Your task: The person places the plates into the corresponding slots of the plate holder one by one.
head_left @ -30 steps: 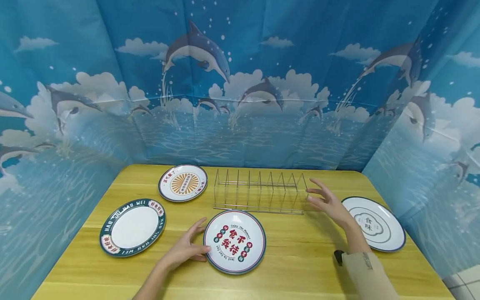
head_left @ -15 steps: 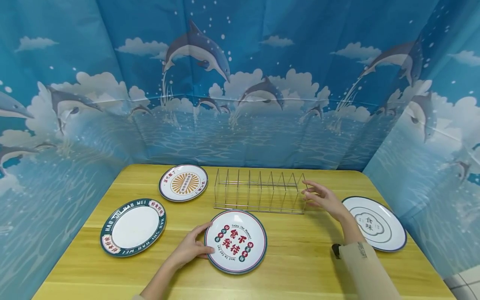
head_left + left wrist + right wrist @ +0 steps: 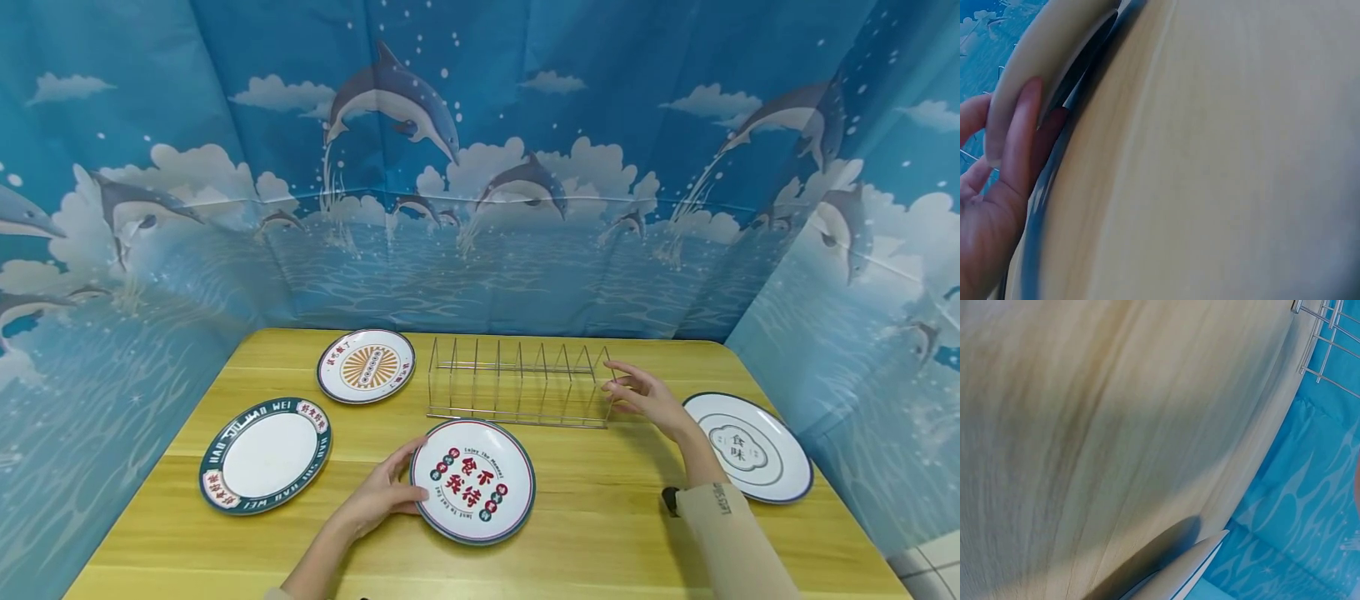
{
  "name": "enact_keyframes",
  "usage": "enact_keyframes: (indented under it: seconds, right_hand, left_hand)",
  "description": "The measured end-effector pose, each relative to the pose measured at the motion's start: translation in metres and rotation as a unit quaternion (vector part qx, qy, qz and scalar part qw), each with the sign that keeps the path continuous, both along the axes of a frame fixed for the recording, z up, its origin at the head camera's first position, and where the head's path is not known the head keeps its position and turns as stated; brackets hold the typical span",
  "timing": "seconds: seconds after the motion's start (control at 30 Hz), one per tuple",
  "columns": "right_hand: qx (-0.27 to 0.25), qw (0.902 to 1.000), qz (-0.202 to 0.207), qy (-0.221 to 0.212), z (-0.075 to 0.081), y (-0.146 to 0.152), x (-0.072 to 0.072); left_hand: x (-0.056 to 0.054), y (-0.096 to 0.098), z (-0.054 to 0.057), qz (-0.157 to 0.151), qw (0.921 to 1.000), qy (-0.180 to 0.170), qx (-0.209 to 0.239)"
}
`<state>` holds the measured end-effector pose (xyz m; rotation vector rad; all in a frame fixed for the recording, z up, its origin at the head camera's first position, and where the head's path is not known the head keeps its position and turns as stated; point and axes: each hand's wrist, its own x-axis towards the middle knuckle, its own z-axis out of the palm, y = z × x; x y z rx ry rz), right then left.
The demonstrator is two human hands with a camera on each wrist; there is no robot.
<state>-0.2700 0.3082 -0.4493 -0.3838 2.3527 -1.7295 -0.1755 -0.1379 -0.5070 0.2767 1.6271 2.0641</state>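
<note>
In the head view my left hand (image 3: 378, 496) grips the left rim of a round white plate (image 3: 474, 482) with red characters and a dark rim. The thumb lies over its edge; the other fingers are partly hidden. The left wrist view shows this plate (image 3: 1054, 56) edge-on, between thumb and fingers of the left hand (image 3: 997, 206). With curved fingers my right hand (image 3: 648, 402) holds the right end of a wire dish rack (image 3: 520, 383), whose slots hold nothing. In the right wrist view only a corner of the rack (image 3: 1329, 344) shows.
On the wooden table (image 3: 592, 517), a green-rimmed plate (image 3: 266, 454) lies at left and a sunburst plate (image 3: 366, 367) behind it. A white plate (image 3: 750, 448) lies at right, beside the right forearm. A blue dolphin curtain (image 3: 480, 250) hangs behind and around the table.
My left hand has closed on the plate's rim, and the plate has shifted slightly right. My right hand has moved left onto the rack's end.
</note>
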Motion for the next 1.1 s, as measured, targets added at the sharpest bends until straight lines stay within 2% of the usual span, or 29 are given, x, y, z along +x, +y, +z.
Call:
enact_keyframes:
  seconds: [0.3, 0.43, 0.53, 0.63, 0.8, 0.97, 1.1]
  right_hand:
    - [-0.003, 1.0000, 0.002, -0.003, 0.000, 0.000, -0.001]
    - [-0.002, 1.0000, 0.000, -0.002, 0.000, 0.001, 0.000]
    - [-0.005, 1.0000, -0.001, -0.005, 0.000, 0.001, 0.000]
    - [-0.006, 1.0000, 0.000, -0.008, 0.000, 0.000, 0.000]
    - [-0.004, 0.9999, -0.005, -0.009, 0.001, 0.000, 0.000]
    - [-0.002, 1.0000, -0.006, -0.007, 0.000, 0.001, -0.001]
    - [0.000, 0.9999, -0.009, -0.009, -0.001, 0.001, -0.002]
  left_hand:
    - [-0.004, 0.003, 0.007, -0.016, 0.9985, -0.029, 0.043]
    - [-0.006, 0.007, 0.012, -0.029, 0.9972, -0.021, 0.065]
    - [-0.009, 0.011, 0.020, -0.034, 0.9973, -0.009, 0.064]
    - [-0.013, 0.016, 0.034, -0.041, 0.9979, 0.006, 0.050]
    - [-0.024, 0.030, 0.071, -0.049, 0.9979, 0.026, 0.033]
    - [-0.043, 0.047, 0.108, -0.050, 0.9967, 0.053, 0.035]
    - [-0.061, 0.066, 0.130, -0.041, 0.9950, 0.087, 0.026]
